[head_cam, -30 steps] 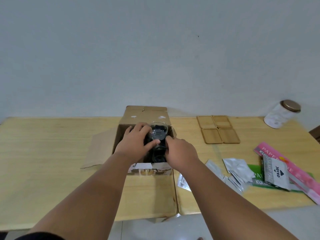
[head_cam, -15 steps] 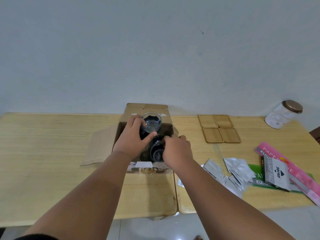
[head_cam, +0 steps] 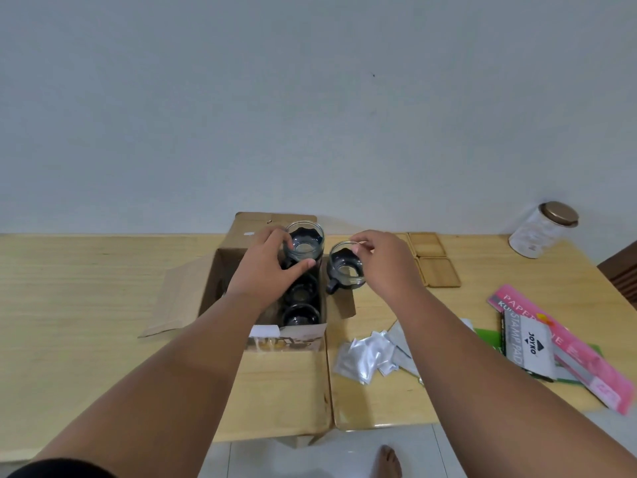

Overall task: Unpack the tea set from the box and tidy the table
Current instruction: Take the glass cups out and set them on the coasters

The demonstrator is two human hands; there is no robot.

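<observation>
Each hand grips one glass cup with a dark holder, lifted clear of the cardboard box point(head_cam: 220, 281). The left hand point(head_cam: 265, 267) closes around the side of the first glass cup point(head_cam: 305, 241), thumb on the near wall and fingers on the far wall, and the cup sits above the far end of the box opening. The right hand point(head_cam: 382, 263) pinches the rim of the second glass cup point(head_cam: 344, 267) from above with thumb and fingertips; this cup hangs upright, its dark handle pointing toward the person, above the right box flap and just right of the box wall. The four wooden coasters point(head_cam: 432, 260) lie flat in a square block directly to the right of the right hand, near it and well apart from the left hand, so the right hand is judged the better placed for a first set-down. Bare table point(head_cam: 86, 288) extends left of the box and offers open room for the left cup. Two further cups point(head_cam: 300, 303) remain in the box, in a row running toward the person. The foil sachets point(head_cam: 365, 357) and the stamp pad pack point(head_cam: 529, 343) crowd the near right area; the lidded jar point(head_cam: 543, 229) stands at the far right, close to the table edge. Unpacking is judged about half complete.
</observation>
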